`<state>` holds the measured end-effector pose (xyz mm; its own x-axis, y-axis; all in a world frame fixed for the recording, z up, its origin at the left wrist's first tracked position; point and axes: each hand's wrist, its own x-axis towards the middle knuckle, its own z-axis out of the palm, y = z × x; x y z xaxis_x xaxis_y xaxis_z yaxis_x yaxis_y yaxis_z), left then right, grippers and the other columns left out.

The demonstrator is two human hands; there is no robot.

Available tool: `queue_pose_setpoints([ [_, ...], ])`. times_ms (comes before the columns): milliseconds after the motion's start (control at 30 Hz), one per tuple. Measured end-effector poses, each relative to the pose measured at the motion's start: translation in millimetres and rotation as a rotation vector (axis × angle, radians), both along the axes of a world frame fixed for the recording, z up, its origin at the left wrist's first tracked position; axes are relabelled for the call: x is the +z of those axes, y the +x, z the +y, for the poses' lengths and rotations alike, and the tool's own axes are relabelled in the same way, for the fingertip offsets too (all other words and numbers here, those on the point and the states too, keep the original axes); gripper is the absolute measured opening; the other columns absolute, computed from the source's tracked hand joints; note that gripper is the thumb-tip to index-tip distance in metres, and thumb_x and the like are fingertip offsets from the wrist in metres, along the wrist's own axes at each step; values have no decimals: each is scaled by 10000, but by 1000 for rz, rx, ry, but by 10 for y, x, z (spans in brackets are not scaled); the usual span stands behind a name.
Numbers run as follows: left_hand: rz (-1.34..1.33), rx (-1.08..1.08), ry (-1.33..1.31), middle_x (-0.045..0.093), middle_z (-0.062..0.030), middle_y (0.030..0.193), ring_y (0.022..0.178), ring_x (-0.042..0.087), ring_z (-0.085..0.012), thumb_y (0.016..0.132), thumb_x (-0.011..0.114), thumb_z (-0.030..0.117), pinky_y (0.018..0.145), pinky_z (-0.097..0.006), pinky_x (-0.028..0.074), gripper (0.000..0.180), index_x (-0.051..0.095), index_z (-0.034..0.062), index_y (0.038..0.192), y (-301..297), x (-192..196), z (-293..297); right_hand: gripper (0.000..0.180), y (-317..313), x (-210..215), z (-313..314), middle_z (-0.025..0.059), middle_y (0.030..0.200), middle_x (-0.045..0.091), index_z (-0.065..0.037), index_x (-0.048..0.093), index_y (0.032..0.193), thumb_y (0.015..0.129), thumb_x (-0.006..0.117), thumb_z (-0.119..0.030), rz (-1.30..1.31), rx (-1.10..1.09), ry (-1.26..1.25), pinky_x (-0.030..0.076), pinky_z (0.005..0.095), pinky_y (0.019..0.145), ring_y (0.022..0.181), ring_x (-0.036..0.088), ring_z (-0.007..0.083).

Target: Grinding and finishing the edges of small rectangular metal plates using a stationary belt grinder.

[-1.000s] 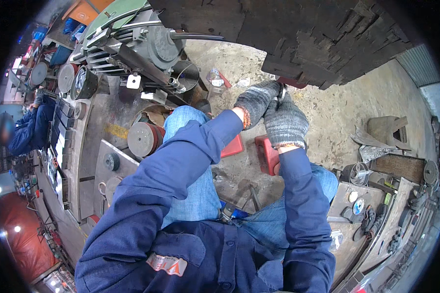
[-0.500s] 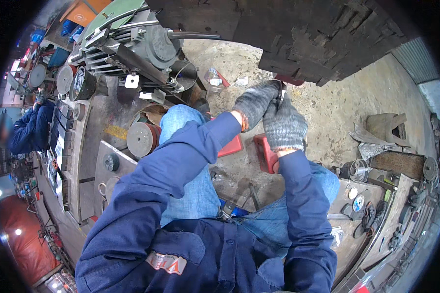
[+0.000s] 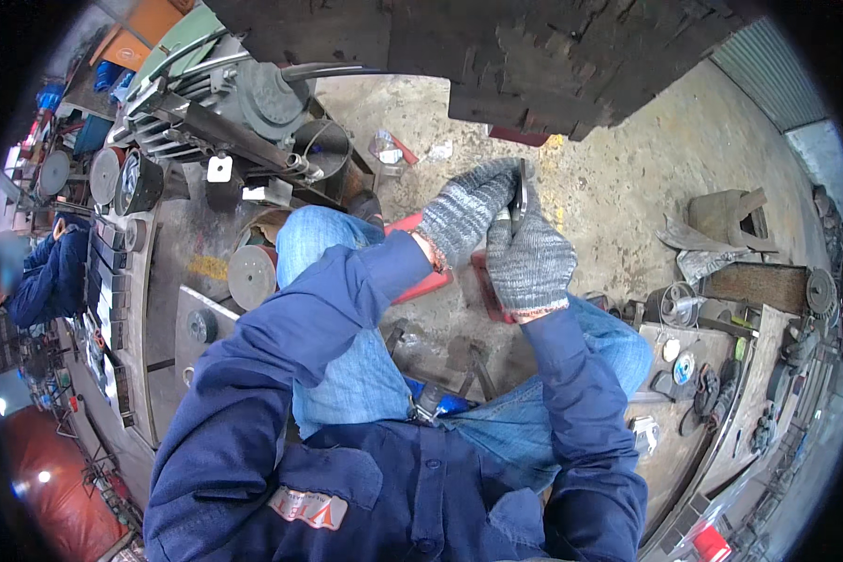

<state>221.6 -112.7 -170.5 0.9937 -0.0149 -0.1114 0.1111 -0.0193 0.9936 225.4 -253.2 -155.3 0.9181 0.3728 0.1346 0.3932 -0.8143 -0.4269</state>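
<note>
At the far left edge another person in a dark blue jacket [image 3: 51, 276] bends over a long cluttered metal surface [image 3: 164, 281], well apart from the hands. On that surface lie round grey steel discs [image 3: 251, 276] and, further up, a grey electric motor with cooling fins [image 3: 244, 98] beside a dark round pulley wheel [image 3: 122, 178].

Toward the middle, the person's own dark blue sleeves rise from the lower edge over blue denim knees [image 3: 347, 309]. The left hand [image 3: 464, 217], in a grey knitted work glove with an orange cuff edge, is raised above the knees with its fingers [image 3: 496, 183] curled shut around the upper part of a small dark, narrow metal piece [image 3: 521, 192]. That piece stands roughly upright between the two gloves — only a thin sliver of it shows, so what it is cannot be told.

Just to the right, touching the left glove, the right hand [image 3: 532, 262] in a matching grey knitted glove grips the same piece from below, fingers [image 3: 515, 229] closed tight against it.

Behind the hands a big black worn rubber tyre [image 3: 515, 56] fills the top, with a red low stand [image 3: 421, 281] and the sandy concrete floor [image 3: 618, 187] beneath. Further right sit a rusty metal block [image 3: 726, 215] and a second surface [image 3: 684, 440] strewn with small tools and round parts.
</note>
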Motion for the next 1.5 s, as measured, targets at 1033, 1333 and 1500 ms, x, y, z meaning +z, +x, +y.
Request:
queue_pose_setpoints([
  [1033,90,55,33,666,-224,1119,1061,650,-360,882,569,91,871,-408,517,321,619,10,1189,395,-166,196,455,406,200,424,189,908,734,-152,617,1312,971,499,-428,260,-164,-264,551,504,795,864,711,392],
  [1333,-83,31,726,720,-227,1025,976,686,-405,792,671,299,860,-489,537,305,735,66,977,827,-778,-135,322,686,-342,52,258,951,707,-21,705,1046,905,579,-281,133,31,-168,533,527,765,890,680,447],
  [1500,-201,375,432,684,-225,1212,1082,669,-394,830,724,347,934,-444,535,603,587,36,1327,463,-1059,300,324,457,-338,489,320,983,675,26,682,977,926,523,-251,249,138,-107,526,558,786,953,651,499],
])
